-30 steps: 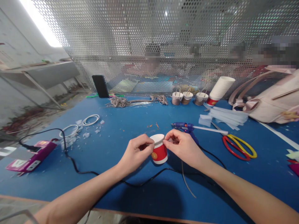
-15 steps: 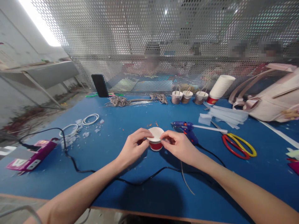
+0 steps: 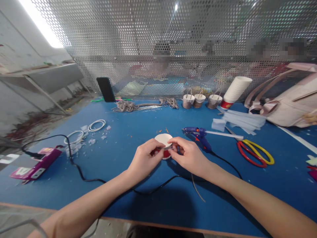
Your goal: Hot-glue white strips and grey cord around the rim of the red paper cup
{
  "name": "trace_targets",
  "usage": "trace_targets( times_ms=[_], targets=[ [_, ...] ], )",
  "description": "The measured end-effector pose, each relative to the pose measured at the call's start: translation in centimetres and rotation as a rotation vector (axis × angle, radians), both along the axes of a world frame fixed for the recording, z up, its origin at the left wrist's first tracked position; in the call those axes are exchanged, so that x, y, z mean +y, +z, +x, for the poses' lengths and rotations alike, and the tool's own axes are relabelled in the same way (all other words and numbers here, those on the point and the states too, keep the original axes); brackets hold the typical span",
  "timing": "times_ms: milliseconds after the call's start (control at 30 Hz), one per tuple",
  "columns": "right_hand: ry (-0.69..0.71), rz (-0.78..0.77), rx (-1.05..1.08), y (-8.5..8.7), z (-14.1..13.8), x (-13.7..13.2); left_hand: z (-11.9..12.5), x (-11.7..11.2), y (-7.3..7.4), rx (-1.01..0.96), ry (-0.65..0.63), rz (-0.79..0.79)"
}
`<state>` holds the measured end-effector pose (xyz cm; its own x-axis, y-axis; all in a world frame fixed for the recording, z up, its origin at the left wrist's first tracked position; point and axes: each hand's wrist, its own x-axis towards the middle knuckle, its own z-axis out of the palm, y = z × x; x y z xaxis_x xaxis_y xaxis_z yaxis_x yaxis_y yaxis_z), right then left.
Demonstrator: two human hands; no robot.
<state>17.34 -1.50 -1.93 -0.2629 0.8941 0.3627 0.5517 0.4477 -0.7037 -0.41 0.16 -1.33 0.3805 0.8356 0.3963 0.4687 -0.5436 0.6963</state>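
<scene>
Mostly hidden, the paper cup [image 3: 163, 140] is pinched between left hand [image 3: 145, 161] and right hand [image 3: 191, 157].

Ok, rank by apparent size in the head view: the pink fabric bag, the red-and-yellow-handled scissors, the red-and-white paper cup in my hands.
1. pink fabric bag
2. red-and-yellow-handled scissors
3. red-and-white paper cup, partly covered by left hand and right hand

1 red paper cup [image 3: 163, 140], 3 twine-wrapped cups [image 3: 199, 100], 1 stack of white cups [image 3: 236, 89] — plus 1 glue gun [image 3: 199, 135], 1 pair of scissors [image 3: 255, 153], 2 white rings [image 3: 96, 125], 1 phone [image 3: 106, 89], 1 power strip [image 3: 37, 163].
</scene>
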Motion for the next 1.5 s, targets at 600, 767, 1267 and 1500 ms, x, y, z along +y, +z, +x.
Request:
trace_targets(
  times_ms=[600,767,1267,1500],
  targets=[
    [-0.056,0.109,-0.047,0.5,0.0,-0.2,0.1,-0.2,0.7,-0.177,0.012,-0.246],
    [-0.052,0.09,-0.05,0.8,0.0,-0.4,0.1,-0.2,0.7,-0.187,0.041,-0.284],
    [-0.152,0.291,-0.484,1.8,5.0,-3.4,0.1,0.0,1.1,-0.383,0.148,-0.571],
    [-0.569,-0.253,-0.808,1.5,9.8,-0.9,0.4,0.0,1.0,-0.523,0.134,-0.63]
  ],
)
